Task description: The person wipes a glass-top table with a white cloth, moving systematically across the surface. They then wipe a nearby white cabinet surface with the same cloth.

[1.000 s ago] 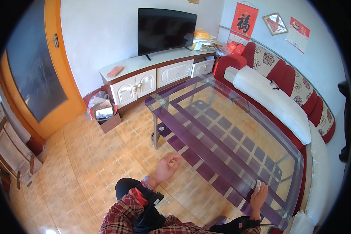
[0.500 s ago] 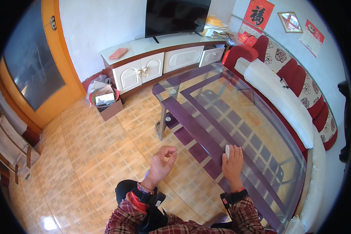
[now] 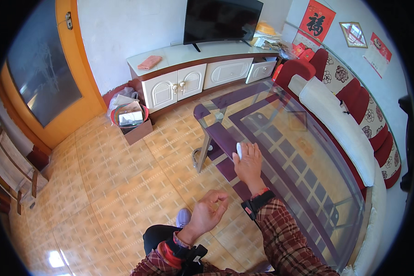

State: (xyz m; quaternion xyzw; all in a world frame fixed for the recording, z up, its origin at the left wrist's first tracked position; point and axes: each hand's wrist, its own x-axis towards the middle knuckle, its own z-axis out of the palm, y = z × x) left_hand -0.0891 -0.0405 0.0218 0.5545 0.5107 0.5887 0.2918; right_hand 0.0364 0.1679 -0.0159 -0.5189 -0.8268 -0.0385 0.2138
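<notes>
On the glass-topped table with purple bands, my right hand lies palm down near the left edge. It presses on a small white wad, which shows beside its index finger; most of it is hidden, so I cannot tell whether it is cloth or paper. My left hand hovers over the tiled floor, left of the table. Its fingers curl loosely toward the thumb, and nothing shows in them.
A red sofa with a white cover runs along the table's right side. Beyond the table stands a low white cabinet carrying a television and a folded pink cloth. A filled box sits on the floor.
My right hand has slid forward along the table's purple band toward the far end, with the white wad under it. My left hand sits lower and further right in the view, which has shifted slightly.
</notes>
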